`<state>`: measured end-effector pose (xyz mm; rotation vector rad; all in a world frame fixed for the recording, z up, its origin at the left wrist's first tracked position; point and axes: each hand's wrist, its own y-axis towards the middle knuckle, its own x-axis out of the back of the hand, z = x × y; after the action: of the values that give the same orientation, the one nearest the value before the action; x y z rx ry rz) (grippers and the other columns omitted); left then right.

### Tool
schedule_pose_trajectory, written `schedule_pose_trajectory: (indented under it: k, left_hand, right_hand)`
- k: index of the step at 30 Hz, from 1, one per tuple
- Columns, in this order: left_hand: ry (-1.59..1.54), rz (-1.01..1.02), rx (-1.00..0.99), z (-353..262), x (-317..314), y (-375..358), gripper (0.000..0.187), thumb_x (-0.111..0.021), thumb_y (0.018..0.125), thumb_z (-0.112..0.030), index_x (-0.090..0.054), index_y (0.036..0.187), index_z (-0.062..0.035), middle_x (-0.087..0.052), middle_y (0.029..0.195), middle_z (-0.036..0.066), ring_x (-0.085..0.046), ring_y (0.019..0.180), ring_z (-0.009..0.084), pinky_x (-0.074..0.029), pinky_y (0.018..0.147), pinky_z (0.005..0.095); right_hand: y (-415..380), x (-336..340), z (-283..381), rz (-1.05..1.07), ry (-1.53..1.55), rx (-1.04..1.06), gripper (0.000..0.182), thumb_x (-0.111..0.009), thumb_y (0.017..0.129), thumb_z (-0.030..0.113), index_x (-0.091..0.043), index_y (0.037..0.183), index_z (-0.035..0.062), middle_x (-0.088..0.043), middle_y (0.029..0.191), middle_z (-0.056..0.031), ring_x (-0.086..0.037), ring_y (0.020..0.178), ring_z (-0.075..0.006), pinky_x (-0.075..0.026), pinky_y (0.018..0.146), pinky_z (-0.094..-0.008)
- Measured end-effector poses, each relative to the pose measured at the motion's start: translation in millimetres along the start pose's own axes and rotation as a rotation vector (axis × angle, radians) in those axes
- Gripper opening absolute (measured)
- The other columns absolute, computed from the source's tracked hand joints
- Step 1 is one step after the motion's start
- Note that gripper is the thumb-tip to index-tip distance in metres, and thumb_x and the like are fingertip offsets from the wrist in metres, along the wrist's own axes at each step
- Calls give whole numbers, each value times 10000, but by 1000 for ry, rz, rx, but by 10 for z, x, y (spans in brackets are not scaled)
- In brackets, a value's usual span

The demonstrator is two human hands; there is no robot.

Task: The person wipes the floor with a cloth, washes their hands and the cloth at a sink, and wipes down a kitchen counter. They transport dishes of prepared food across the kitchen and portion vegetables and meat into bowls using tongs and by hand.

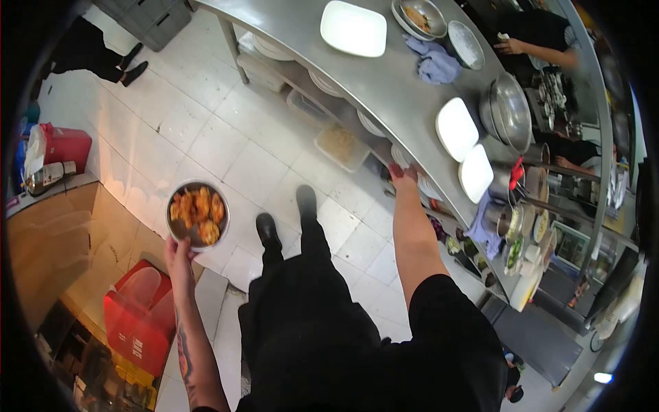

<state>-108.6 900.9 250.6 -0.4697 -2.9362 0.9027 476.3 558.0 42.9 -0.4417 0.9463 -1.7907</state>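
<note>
My left hand (180,253) grips the near rim of a round metal bowl (228,223), which hangs over the floor at the left. Orange-brown fried pieces of food (199,211) lie inside it. On the other side, my right hand (403,173) reaches to the shelf under the steel counter (405,110), beside some stacked white plates (400,156). Its fingers are small and partly hidden at the shelf edge, so I cannot make out whether they hold anything.
White dishes (353,29), metal bowls (509,113) and a blue cloth (439,63) lie on the counter. Plastic containers (341,146) sit below. A red box (141,319) is at the lower left. Other people stand at the upper left and behind the counter.
</note>
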Motion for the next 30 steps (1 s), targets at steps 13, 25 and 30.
schedule_pose_trajectory:
  k: [13,25,30]
  left_hand:
    - [-64,-123,-36,-311,-530,-276,164,-523,924,-42,-566,1081,-19,-684,970,92,-701,787,169,-617,662,326]
    - [-213,-66,-54,-717,-810,183,219,-527,892,-32,-555,1108,-14,-677,971,93,-708,795,173,-629,689,328]
    - [-262,-123,-101,-1020,-367,480,229,-531,874,-35,-576,1096,-2,-659,951,77,-684,788,168,-628,688,345]
  right_hand:
    - [757,-52,-158,-144,117,98,282,-483,988,131,-462,1223,-24,-636,977,-211,-672,758,-372,-609,641,-455]
    - [447,298,-83,-176,-62,221,310,-551,942,110,-478,1224,3,-658,955,-231,-665,685,-387,-591,538,-429]
    - [-1171,-271,-302,-313,-360,71,375,-493,894,62,-493,1267,24,-667,975,-242,-667,628,-387,-549,428,-420]
